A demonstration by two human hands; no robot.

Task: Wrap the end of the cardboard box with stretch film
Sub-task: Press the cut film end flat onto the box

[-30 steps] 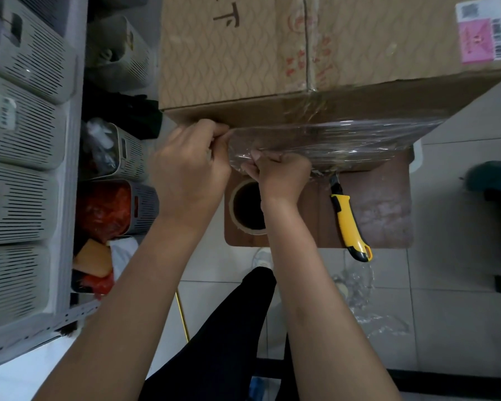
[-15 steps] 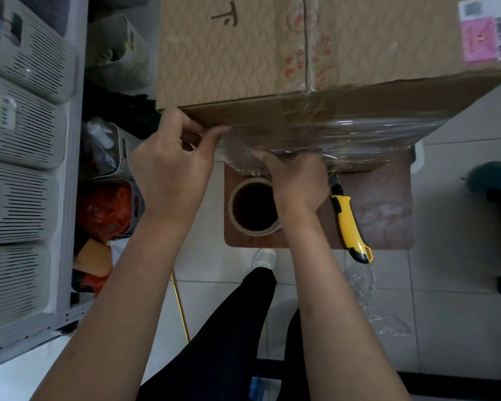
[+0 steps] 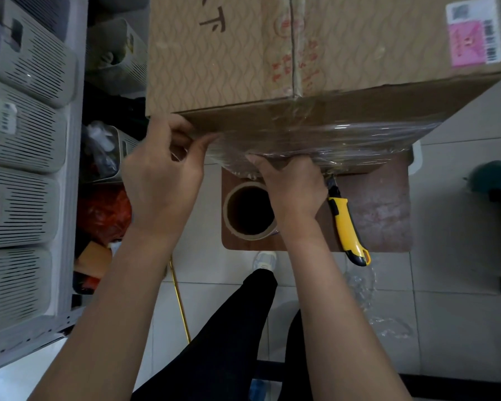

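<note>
A large cardboard box [image 3: 272, 53] fills the top of the view, its near end facing me. Clear stretch film [image 3: 359, 137] covers the lower band of that end, from the left corner across to the right. My left hand [image 3: 162, 180] pinches the film's loose edge at the box's lower left corner, thumb against fingers. Under the box's bottom edge my right hand [image 3: 292, 186] curls its fingers up over the film and presses it to the cardboard. A roll [image 3: 248, 211] with a brown cardboard core stands just below, between my hands.
A brown board [image 3: 382, 209] under the box carries the roll and a yellow utility knife [image 3: 347, 227]. Grey slotted bins [image 3: 21, 134] on a rack line the left side. Crumpled film scraps [image 3: 368, 296] lie on the tiled floor. My black-trousered legs [image 3: 229, 342] stand below.
My left hand has slid left and up to the box's corner, drawing the film edge with it. My right hand has shifted slightly right along the bottom edge.
</note>
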